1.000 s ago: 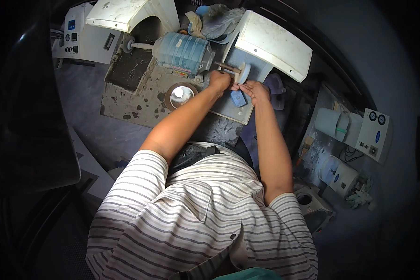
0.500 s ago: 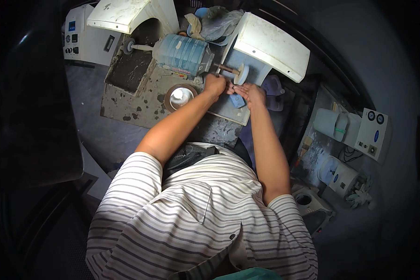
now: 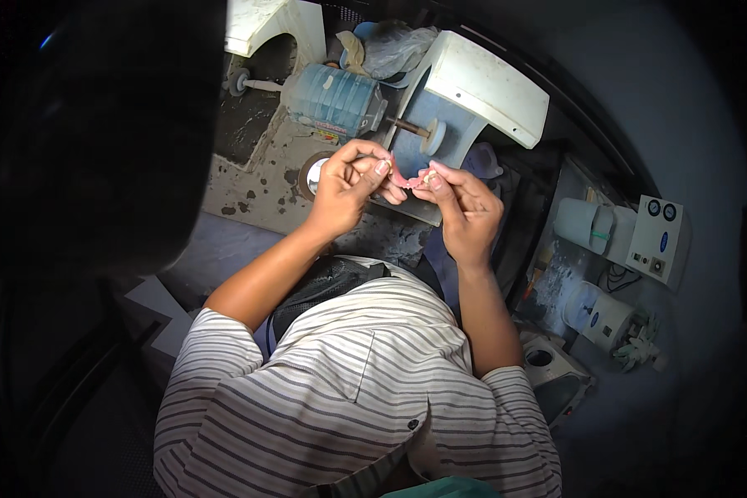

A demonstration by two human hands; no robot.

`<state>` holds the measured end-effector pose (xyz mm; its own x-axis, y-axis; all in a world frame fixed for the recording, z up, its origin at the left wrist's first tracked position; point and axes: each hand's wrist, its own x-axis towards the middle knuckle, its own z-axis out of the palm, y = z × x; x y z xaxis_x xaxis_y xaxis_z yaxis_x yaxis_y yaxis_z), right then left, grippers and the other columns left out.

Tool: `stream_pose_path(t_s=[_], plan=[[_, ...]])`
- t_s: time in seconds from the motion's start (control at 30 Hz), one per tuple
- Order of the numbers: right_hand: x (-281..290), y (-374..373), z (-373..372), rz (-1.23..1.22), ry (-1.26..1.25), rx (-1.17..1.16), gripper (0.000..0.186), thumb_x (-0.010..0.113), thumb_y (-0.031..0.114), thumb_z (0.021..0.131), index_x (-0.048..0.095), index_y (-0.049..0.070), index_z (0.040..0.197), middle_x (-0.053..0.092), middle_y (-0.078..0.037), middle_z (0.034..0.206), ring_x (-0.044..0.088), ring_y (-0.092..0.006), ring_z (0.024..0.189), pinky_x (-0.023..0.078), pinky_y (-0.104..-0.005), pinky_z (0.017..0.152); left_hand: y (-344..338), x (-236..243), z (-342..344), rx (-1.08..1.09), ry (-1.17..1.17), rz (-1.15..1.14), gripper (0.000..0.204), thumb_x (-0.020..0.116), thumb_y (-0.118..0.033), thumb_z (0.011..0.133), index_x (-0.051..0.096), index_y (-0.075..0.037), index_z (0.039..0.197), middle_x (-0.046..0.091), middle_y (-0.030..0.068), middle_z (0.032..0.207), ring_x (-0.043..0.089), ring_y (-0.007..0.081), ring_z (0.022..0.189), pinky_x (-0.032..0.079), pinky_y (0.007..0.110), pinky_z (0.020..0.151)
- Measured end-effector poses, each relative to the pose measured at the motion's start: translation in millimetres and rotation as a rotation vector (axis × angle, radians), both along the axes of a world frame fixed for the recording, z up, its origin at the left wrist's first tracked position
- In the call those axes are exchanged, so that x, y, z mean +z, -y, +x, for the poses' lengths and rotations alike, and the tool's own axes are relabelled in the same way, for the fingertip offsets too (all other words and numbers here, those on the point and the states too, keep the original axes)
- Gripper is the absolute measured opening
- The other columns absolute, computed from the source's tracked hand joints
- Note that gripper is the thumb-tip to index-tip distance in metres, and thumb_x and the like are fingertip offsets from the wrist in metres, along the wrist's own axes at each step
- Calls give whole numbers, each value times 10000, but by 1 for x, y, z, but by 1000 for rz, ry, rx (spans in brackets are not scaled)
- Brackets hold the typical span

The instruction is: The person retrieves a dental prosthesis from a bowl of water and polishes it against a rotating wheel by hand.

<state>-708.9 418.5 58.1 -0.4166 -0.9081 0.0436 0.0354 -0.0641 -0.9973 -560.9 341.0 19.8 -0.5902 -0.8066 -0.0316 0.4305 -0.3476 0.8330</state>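
Between my two hands is a small pink denture [image 3: 399, 179] with whitish teeth, raised in front of the polishing machine. The thumb and fingers of my left hand [image 3: 346, 184] pinch one end. My right hand [image 3: 471, 207] pinches the other end the same way. Fingers cover both ends, so only the middle shows well. Just beyond the hands, a pale round buffing wheel [image 3: 433, 137] sits on a brown spindle [image 3: 407, 126], partly under a white hood [image 3: 490, 87]. The blue block seen earlier is hidden from view.
A blue water jug [image 3: 328, 98] lies on its side on the stained bench [image 3: 253, 195]. Left of it, another wheel [image 3: 239, 81] stands over a dark tray. A round bowl [image 3: 314, 170] is partly behind my left hand. Machines with gauges [image 3: 657, 236] stand at the right.
Both hands have lifted toward me, away from the tray beneath the wheel, and the pink denture now shows between them. The view has shifted a little, with the dark shape covering more at left.
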Motion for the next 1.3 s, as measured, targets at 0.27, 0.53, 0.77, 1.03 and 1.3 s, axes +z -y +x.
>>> stream_pose_path(t_s=[0.27,0.53,0.77,1.03,1.3], plan=[[39,-6,22,-133,-207,88,129,601,-35,808,613,-72,931,625,-129,845,625,-133,765,517,-224,641,-15,24,25,-59,-142,119,185,486,-121,905,456,14,1027,615,172,818,636,246,688,549,353,605],[58,-6,44,-129,-220,113,118,625,-28,790,623,-67,902,631,-122,822,633,-133,729,519,-219,630,-27,24,40,-120,-159,174,174,480,-117,906,467,15,1019,618,173,830,636,249,721,552,351,612],[63,-12,51,-171,-331,154,123,649,-27,771,628,-57,889,635,-121,800,634,-136,724,517,-221,627,-27,31,50,-92,-158,98,185,499,-119,900,477,27,1013,611,164,854,635,232,751,565,340,631],[68,-13,53,-142,-306,148,118,655,-22,768,634,-51,881,640,-115,808,625,-125,723,512,-220,642,-23,35,57,-86,-155,62,178,514,-117,892,488,27,994,602,145,844,629,219,766,564,341,633],[58,-12,47,-117,-250,134,116,657,-8,774,636,-49,881,644,-109,814,618,-114,722,506,-217,655,-15,38,61,-125,-78,38,179,524,-126,889,488,13,996,603,144,853,634,227,780,558,327,633]])
